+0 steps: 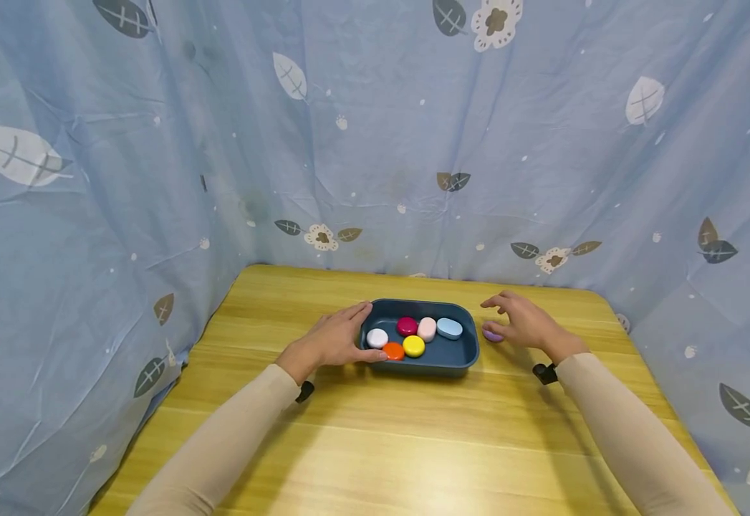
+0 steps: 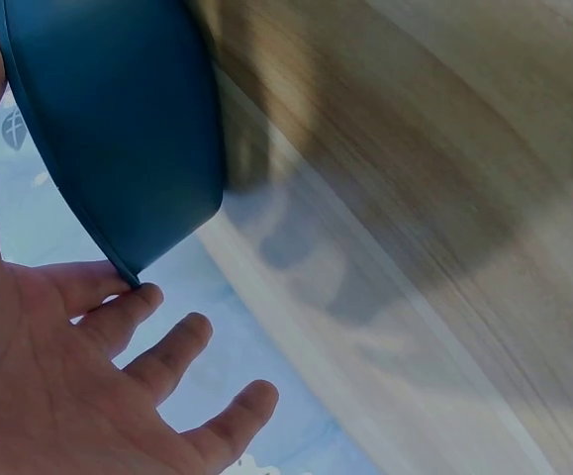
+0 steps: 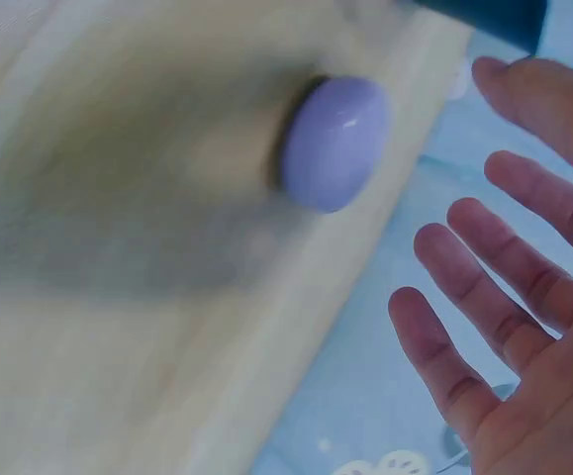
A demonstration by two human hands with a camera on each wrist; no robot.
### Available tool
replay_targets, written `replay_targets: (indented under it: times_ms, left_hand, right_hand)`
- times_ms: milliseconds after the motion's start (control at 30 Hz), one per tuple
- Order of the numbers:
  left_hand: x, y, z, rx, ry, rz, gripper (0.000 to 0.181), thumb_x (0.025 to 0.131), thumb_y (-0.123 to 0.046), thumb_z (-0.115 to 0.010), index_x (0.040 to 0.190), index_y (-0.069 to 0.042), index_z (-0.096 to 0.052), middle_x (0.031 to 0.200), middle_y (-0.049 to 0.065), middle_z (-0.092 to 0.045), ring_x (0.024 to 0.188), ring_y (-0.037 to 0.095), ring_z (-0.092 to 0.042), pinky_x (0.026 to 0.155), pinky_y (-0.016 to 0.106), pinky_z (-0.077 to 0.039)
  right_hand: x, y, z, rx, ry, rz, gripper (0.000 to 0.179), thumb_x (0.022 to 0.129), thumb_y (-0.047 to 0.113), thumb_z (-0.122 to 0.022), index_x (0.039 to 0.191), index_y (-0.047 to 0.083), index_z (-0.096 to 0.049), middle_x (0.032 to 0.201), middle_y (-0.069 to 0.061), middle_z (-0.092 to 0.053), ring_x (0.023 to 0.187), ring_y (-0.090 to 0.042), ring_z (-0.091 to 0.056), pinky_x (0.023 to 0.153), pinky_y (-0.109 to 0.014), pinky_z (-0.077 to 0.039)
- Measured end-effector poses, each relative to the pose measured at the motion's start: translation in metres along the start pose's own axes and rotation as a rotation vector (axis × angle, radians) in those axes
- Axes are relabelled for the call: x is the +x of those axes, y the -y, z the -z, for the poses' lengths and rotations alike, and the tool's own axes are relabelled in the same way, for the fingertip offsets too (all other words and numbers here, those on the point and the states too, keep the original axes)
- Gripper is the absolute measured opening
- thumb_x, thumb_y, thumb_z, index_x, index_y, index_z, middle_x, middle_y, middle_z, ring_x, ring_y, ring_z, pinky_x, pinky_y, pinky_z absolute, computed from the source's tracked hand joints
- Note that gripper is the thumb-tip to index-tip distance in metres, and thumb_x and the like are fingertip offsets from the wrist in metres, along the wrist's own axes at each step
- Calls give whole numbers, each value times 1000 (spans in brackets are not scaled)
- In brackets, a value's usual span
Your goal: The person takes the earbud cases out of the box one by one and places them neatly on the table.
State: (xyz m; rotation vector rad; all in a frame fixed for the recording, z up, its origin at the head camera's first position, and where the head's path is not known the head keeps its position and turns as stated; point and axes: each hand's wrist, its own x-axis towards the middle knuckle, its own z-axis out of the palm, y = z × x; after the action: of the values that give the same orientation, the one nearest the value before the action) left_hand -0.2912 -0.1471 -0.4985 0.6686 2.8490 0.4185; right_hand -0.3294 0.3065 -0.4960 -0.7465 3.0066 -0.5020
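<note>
A dark blue tray (image 1: 442, 365) with rounded corners stands on the table. It holds several smooth, glossy pieces: white (image 1: 377, 338), orange (image 1: 393, 351), dark red (image 1: 407, 326), yellow (image 1: 414, 347), pale pink (image 1: 426, 330) and light blue (image 1: 449, 329). My left hand (image 1: 336, 337) grips the tray's left end, thumb at the front rim and fingers at the far corner. Right of the tray lies a purple oval piece (image 3: 335, 143), partly hidden in the head view by my right hand (image 1: 523, 322). That hand hovers over it, fingers spread and apart from it in the right wrist view.
The wooden table (image 1: 375, 444) has a blue patterned curtain (image 1: 375, 143) along its back and both sides. Dark straps (image 1: 545, 373) are at the wrists. Wood surface extends in front of the tray.
</note>
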Motion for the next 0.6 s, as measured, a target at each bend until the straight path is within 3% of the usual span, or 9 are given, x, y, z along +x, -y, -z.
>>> replay_targets:
  times_ms: [267, 600]
  left_hand:
    - [-1, -2, -2, -30, -4, -3, 128, 94, -92, -71, 188, -19, -25, 196, 5, -27, 178, 39, -37, 143, 69, -33]
    - [2, 2, -5, -27, -9, -6, 130, 93, -95, -70, 189, -19, -24, 197, 4, -25, 179, 38, -36, 143, 69, -34]
  right_hand:
    - [10, 34, 13, -29, -28, 23, 48, 110, 31, -85, 151, 9, -75, 151, -20, -71, 130, -44, -78, 104, -67, -66]
    - [39, 85, 17, -72, 41, 146, 52, 112, 40, -83, 154, 11, -74, 155, -16, -70, 134, -38, -76, 113, -60, -65]
